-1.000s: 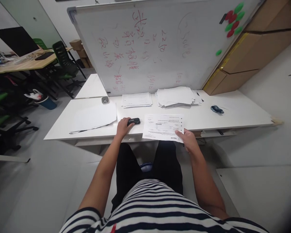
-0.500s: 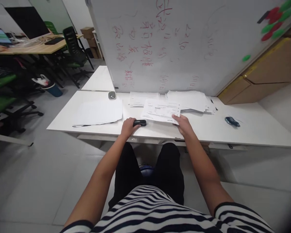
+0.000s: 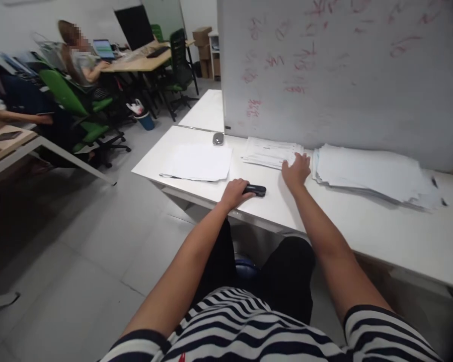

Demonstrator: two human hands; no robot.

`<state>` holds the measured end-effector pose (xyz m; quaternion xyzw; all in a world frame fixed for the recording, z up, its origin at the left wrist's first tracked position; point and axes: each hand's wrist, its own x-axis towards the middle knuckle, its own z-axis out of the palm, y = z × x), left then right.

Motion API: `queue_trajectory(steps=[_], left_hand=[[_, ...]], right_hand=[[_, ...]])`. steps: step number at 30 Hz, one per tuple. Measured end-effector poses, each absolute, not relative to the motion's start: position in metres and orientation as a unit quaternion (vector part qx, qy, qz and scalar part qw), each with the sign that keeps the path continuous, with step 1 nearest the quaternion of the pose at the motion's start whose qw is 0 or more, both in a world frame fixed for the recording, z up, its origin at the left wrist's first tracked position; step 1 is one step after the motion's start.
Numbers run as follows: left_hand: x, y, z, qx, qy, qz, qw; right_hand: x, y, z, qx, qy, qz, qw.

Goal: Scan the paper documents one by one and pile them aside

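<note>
Left hand, centre of frame, rests on a black stapler lying flat on the white table; grip curled over its near end. Right hand lies just right of it with fingers spread, flat on the near edge of a small paper stack. A larger paper pile sits at right. Loose sheets lie at left. A whiteboard stands behind.
</note>
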<state>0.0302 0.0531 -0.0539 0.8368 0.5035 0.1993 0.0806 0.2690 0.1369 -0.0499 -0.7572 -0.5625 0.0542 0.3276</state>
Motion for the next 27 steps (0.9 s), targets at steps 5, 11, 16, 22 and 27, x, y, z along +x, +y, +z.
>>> queue_trajectory(steps=[5, 11, 16, 22, 27], left_hand=[[0.033, 0.058, -0.056, 0.835, 0.505, 0.201, 0.088], [0.034, 0.053, -0.049, 0.83, 0.517, 0.2, 0.064], [0.035, 0.051, -0.047, 0.824, 0.526, 0.203, 0.058], [0.037, 0.051, -0.047, 0.817, 0.539, 0.199, 0.051], [0.037, 0.051, -0.046, 0.817, 0.538, 0.198, 0.061]], right_hand=[[0.302, 0.063, -0.067, -0.756, -0.599, -0.108, 0.242], [0.415, 0.057, -0.056, -0.816, -0.534, -0.098, 0.198], [0.443, 0.055, -0.071, -0.814, -0.539, -0.063, 0.208], [0.439, 0.055, -0.082, -0.814, -0.515, -0.101, 0.25], [0.439, 0.056, -0.076, -0.816, -0.522, -0.103, 0.226]])
